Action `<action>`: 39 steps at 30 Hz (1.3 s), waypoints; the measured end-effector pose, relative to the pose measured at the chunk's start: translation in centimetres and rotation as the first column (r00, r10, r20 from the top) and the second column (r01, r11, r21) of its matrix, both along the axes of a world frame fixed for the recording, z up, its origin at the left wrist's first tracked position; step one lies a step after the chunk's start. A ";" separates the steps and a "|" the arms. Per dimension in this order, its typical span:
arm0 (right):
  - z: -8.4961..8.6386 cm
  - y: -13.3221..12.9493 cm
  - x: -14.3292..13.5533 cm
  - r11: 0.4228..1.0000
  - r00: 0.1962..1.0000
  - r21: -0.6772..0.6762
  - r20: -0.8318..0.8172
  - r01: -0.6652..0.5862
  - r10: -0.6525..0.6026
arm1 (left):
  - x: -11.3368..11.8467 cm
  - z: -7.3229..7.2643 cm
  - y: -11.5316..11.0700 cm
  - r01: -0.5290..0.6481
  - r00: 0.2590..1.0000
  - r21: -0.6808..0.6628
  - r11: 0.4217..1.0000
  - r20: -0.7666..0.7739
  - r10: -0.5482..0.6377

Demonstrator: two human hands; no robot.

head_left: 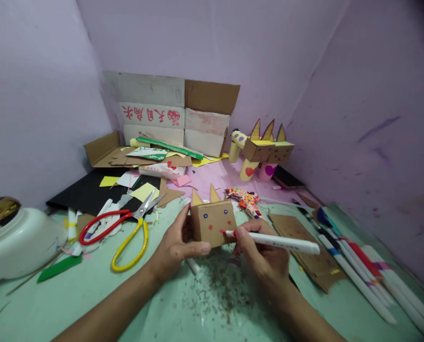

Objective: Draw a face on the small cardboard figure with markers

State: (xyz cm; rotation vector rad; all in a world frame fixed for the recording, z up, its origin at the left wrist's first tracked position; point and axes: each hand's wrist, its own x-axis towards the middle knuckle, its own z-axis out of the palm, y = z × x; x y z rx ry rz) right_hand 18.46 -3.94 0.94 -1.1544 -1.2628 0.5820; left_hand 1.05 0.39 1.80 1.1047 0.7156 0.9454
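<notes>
A small cardboard box (pixel 215 222) made up as an animal head faces me, with two pointed yellow ears, two blue eyes and red dots on its front. My left hand (pixel 178 247) grips it from the left, thumb across the lower front and fingers behind. In my right hand (pixel 264 256) is a white felt-tip pen (pixel 283 242), its red tip touching or very close to the box front at a red mark. Some right-hand fingers are hidden behind the pen and box. Scattered shavings (pixel 222 289) lie below the box.
Scissors (pixel 139 216) with red and yellow handles lie left, near a white pot (pixel 23 242). Finished-looking cardboard animals (pixel 265 149) stand at the back right. Several markers (pixel 361 266) and a cardboard sheet (pixel 304 247) lie right. A folded carton (pixel 155 111) leans behind paper scraps.
</notes>
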 end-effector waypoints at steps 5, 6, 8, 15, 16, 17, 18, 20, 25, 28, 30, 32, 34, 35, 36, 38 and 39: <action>-0.1 0.1 0.6 0.999 0.998 0.030 0.056 -0.035 0.033 | 0.1 0.1 -0.1 0.005 1.000 0.002 1.000 0.006 -0.005; 0.0 0.2 0.6 0.999 0.997 0.043 0.069 -0.029 0.026 | 0.1 0.1 -0.1 0.008 1.000 0.003 1.000 0.008 -0.008; 0.0 0.2 0.6 0.997 0.995 0.073 0.097 -0.017 0.010 | 0.1 0.0 -0.1 0.004 1.000 0.001 1.000 0.012 -0.004; 0.1 0.3 0.4 0.994 0.988 0.104 0.157 -0.027 0.010 | 0.0 -0.2 -0.1 0.003 1.000 0.006 1.000 0.017 -0.003; 0.1 0.3 0.5 0.994 0.985 0.109 0.175 -0.029 0.009 | 0.0 -0.2 -0.1 0.008 1.000 0.008 1.000 0.017 -0.008; 0.1 0.2 0.5 0.992 0.981 0.125 0.193 -0.028 0.004 | 0.0 -0.1 -0.1 0.009 1.000 0.009 1.000 0.017 -0.010; 0.1 0.2 0.5 0.988 0.978 0.150 0.207 -0.021 -0.010 | 0.0 -0.1 -0.1 0.008 1.000 0.010 1.000 0.018 -0.009; 0.3 0.1 0.5 0.979 0.971 0.202 0.238 -0.008 -0.041 | -0.1 -0.1 -0.1 0.008 1.000 0.012 1.000 0.012 -0.008; 0.5 0.1 0.5 0.971 0.945 0.241 0.320 -0.016 -0.064 | -0.1 -0.3 -0.1 0.013 1.000 0.024 1.000 0.013 -0.014; 0.4 0.1 0.4 0.973 0.951 0.232 0.304 -0.014 -0.059 | -0.1 -0.3 -0.1 0.024 0.999 0.035 0.999 0.031 -0.026; 0.3 0.1 0.4 0.974 0.955 0.228 0.289 -0.007 -0.061 | -0.1 -0.3 -0.1 0.028 0.999 0.029 0.999 0.037 -0.029; 0.2 0.1 0.3 0.975 0.958 0.224 0.280 -0.005 -0.060 | 0.0 -0.2 -0.2 0.025 0.999 0.026 0.999 0.040 -0.026; 0.3 0.0 0.3 0.976 0.959 0.218 0.279 -0.009 -0.054 | 0.0 -0.2 -0.2 0.021 0.999 0.023 0.999 0.038 -0.022; 0.4 0.0 0.3 0.976 0.958 0.216 0.280 -0.009 -0.053 | 0.0 -0.1 -0.2 0.021 0.999 0.023 1.000 0.036 -0.021; 0.5 0.0 0.3 0.976 0.958 0.219 0.281 -0.007 -0.056 | 0.0 -0.1 -0.2 0.021 0.999 0.021 1.000 0.031 -0.022; 0.6 0.0 0.3 0.975 0.961 0.224 0.269 0.006 -0.068 | 0.0 -0.1 -0.1 0.023 1.000 0.015 1.000 0.020 -0.023; 0.7 0.0 0.3 0.975 0.963 0.222 0.261 0.008 -0.067 | 0.0 0.0 -0.1 0.022 1.000 0.009 1.000 0.013 -0.022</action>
